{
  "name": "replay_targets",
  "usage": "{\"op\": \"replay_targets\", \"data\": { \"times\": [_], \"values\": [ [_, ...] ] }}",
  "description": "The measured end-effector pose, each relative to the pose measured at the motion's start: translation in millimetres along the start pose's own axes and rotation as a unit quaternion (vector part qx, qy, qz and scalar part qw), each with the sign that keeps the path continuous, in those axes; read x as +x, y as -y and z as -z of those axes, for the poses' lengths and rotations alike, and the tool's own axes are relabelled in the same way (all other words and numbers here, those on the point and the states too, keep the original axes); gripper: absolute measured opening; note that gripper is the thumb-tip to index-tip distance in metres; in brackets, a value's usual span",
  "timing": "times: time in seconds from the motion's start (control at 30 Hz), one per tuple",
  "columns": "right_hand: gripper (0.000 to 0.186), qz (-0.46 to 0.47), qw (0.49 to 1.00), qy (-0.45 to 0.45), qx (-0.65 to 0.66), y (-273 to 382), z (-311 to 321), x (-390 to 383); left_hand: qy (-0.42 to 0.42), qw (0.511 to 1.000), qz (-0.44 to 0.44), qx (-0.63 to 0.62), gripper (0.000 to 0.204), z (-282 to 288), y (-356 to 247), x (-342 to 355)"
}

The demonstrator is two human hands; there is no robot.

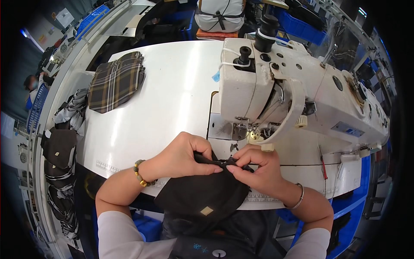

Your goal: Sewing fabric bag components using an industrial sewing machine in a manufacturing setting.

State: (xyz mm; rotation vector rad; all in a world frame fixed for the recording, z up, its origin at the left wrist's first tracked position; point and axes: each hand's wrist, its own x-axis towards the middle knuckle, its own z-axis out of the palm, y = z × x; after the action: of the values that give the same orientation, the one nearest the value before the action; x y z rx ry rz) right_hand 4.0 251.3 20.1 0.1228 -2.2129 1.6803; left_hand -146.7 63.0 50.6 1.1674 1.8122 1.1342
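pinching the dark cloth (194, 192) by its upper edge with left hand (187, 156) and right hand (261, 168), over the near rim of the table (161, 103); probably light, floppy, best gripped right there!

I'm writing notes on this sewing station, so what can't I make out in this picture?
Head view: the pinched edge of the dark cloth piece, partly covered by the left hand and right hand.
Head view: the needle tip on the sewing machine, too small.
Head view: any marking on the pale tag, too small.
Head view: the underside of the plaid piece, against the tabletop.
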Motion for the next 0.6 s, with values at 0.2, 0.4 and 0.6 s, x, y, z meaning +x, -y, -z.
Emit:
{"op": "replay_targets", "data": {
  "times": [0.2,0.4,0.6],
  "values": [
    [0.016,0.001,1.0,0.007,-0.003,-0.8,0.5,-1.0,-0.022,0.991,0.006,-0.135,0.015,-8.3,-5.8,1.7],
    [0.014,-0.051,0.999,0.006,0.009,2.4,-0.7,-1.5,0.037,0.999,-0.02,-0.031,0.015,-3.2,-1.3,1.7],
    [0.012,-0.066,0.997,0.003,0.04,3.1,-0.8,-1.0,0.04,0.998,-0.031,-0.035,0.013,-3.2,3.6,2.0]
  ]
}}
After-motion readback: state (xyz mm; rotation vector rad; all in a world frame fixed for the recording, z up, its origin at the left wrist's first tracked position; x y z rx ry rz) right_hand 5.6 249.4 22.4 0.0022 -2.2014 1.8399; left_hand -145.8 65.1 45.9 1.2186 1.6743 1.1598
